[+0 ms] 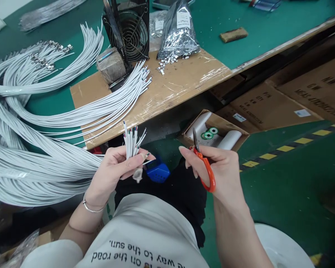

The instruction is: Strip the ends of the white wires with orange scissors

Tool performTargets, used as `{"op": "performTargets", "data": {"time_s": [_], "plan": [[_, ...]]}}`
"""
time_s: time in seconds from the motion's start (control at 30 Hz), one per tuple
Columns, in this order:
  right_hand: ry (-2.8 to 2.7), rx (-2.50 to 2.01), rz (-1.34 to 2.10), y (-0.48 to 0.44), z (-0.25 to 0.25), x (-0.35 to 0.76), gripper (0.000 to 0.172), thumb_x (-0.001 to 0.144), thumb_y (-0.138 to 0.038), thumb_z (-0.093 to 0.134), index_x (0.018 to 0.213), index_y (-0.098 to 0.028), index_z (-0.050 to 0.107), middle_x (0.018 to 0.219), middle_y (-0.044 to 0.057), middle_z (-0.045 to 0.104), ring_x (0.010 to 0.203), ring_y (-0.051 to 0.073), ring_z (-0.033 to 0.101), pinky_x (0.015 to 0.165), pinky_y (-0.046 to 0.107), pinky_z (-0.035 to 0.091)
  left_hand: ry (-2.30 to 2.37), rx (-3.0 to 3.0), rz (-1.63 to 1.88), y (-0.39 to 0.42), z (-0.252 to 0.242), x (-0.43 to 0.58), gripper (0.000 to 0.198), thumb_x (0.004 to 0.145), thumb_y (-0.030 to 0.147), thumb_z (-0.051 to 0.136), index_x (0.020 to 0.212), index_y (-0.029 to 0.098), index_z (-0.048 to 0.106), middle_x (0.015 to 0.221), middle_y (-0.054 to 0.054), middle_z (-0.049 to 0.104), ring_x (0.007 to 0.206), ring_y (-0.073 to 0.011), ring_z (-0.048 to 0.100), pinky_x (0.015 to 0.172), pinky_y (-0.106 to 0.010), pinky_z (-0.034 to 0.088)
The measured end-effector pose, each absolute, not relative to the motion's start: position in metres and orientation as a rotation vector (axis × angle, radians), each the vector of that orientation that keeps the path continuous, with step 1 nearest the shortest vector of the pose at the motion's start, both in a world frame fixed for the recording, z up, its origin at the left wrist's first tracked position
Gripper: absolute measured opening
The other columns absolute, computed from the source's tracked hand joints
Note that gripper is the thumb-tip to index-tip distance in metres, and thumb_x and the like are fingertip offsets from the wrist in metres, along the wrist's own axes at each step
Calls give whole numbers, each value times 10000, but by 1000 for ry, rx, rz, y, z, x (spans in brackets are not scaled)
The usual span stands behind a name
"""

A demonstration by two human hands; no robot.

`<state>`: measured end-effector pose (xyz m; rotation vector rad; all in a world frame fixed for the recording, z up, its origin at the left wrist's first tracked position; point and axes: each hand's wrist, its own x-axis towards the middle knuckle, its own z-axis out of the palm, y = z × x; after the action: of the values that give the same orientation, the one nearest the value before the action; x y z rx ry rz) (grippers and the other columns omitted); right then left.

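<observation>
My left hand (125,162) is closed around a bundle of white cables (131,141), their stripped ends with coloured wires pointing up. One cable end sticks out sideways between thumb and fingers. In my right hand (214,163) is a pair of scissors with orange handles (209,175), the dark blades pointing up and a little left. The scissors are apart from the cables. On the green table, long white cables (44,149) curve in thick bundles, one bundle ending on the cardboard sheet (184,83).
A black fan (131,35) stands behind a taped block (111,67). Beside it, a silvery bag (178,33) lies near small metal connectors (167,61). An open carton (212,130) with rolls is below the table edge. A blue object (158,173) is between my hands, lower down.
</observation>
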<state>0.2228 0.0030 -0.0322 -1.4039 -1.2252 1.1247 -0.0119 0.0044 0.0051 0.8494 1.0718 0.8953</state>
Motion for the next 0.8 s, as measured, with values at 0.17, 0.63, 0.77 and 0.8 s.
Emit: {"op": "performTargets", "data": {"time_s": [0.17, 0.63, 0.77, 0.8], "plan": [[-1248, -1532, 1031, 0, -40, 230, 575, 852, -600, 870, 548, -207, 580, 476, -49, 426, 463, 88, 332, 441, 283, 226, 1056, 938, 978, 8, -2, -12, 126, 913, 336, 884, 918, 219, 926, 1023, -92, 844, 899, -194, 771, 815, -269, 635], [-1220, -1209, 1026, -4, -37, 201, 46, 864, -228, 847, 872, -256, 883, 689, -5, 672, 584, 127, 553, 517, 265, 433, 1149, 831, 936, 5, -1, -9, 230, 837, 327, 948, 881, 169, 787, 719, 15, 658, 563, -59, 509, 476, -145, 361], [-1302, -1103, 1027, -3, -28, 184, 80, 834, -176, 859, 898, -213, 889, 663, -18, 631, 566, 100, 528, 511, 242, 421, 1165, 920, 942, 3, -1, -6, 178, 813, 191, 939, 804, 171, 762, 686, 35, 673, 571, -62, 559, 537, -153, 460], [-1313, -1083, 1021, -2, -25, 181, 56, 832, -162, 851, 863, -200, 879, 647, -20, 615, 553, 94, 510, 500, 238, 407, 1173, 940, 939, 2, -1, -5, 169, 818, 179, 929, 797, 173, 762, 677, 36, 679, 560, -62, 563, 534, -155, 467]]}}
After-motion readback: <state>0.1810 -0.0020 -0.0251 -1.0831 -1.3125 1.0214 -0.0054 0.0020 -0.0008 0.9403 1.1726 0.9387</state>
